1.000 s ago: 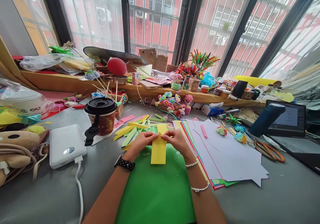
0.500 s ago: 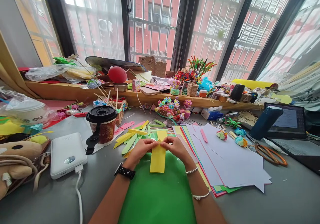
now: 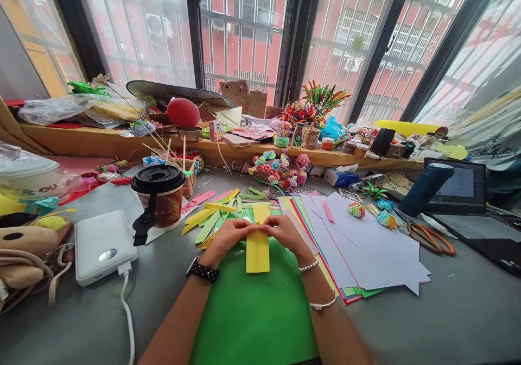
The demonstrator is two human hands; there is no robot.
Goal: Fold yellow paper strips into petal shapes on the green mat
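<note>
A creased strip of yellow paper (image 3: 258,255) is pinched between both of my hands, held above a green sheet (image 3: 252,316). My left hand (image 3: 230,238) grips it from the left at mid-length, thumb and forefinger closed. From the other side my right hand (image 3: 286,238) pinches the same spot, and the fingertips of both hands meet there. The paper's upper end shows beyond the fingers and its lower end hangs towards me. Just behind my left hand lie several folded yellow and green paper strips (image 3: 209,221).
A stack of coloured paper with white sheets (image 3: 366,256) on top lies to the right. On the left stand a lidded coffee cup (image 3: 166,207) and a white power bank (image 3: 106,245) with a cable. A dark blue bottle (image 3: 427,188) and a laptop (image 3: 459,186) are at the far right.
The view has shifted slightly. My fingertips have come closer together on the yellow paper, which both hands still hold.
</note>
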